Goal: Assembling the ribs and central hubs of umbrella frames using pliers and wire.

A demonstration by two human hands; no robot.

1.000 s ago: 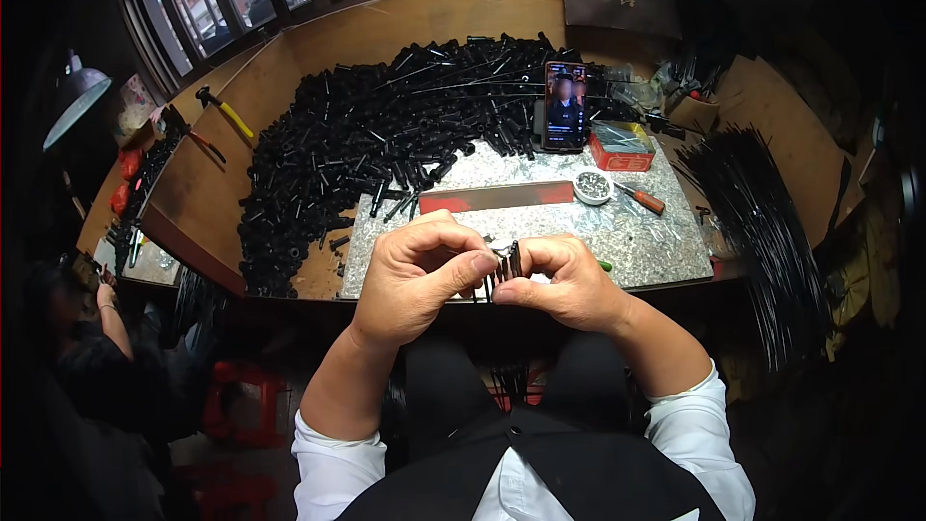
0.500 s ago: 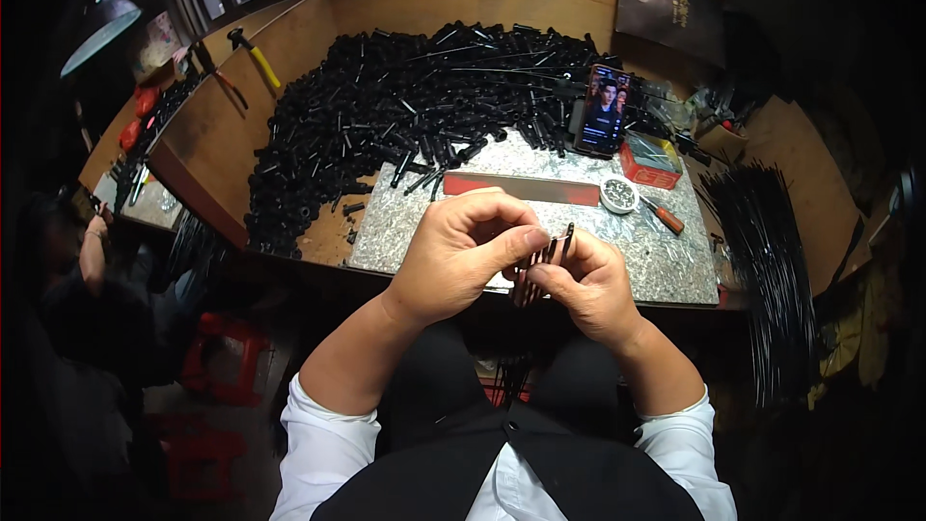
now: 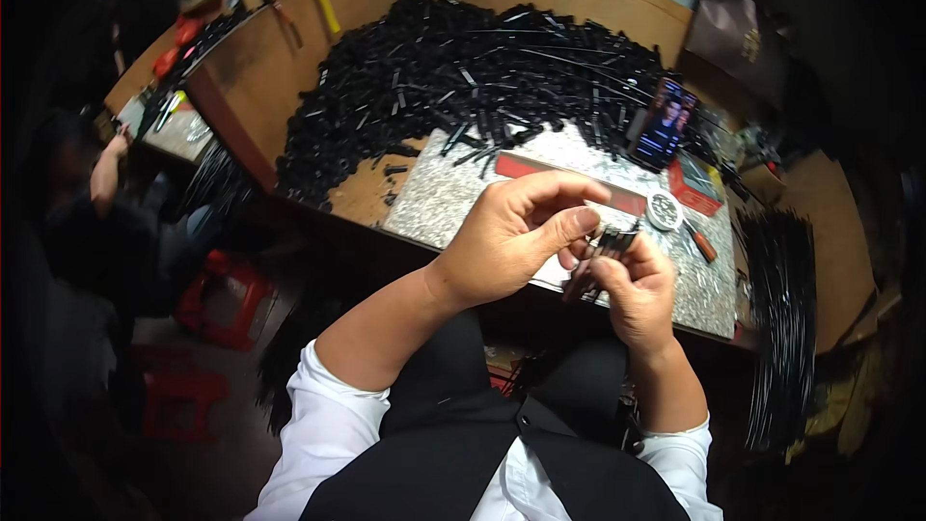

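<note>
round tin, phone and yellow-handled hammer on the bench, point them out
round tin [image 3: 664, 209], head view, middle of its lid
phone [image 3: 664, 125], head view, centre of its lit screen
yellow-handled hammer [image 3: 326, 8], head view, on the yellow handle

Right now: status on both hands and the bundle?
Left hand pinching the top of the bundle of black rods. Right hand gripping it from below. Bundle above the stone slab edge; nothing blocking.

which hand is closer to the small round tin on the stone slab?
Right. The right hand sits just below and left of the round tin; the left hand is further to its left. Neither touches it.
</note>
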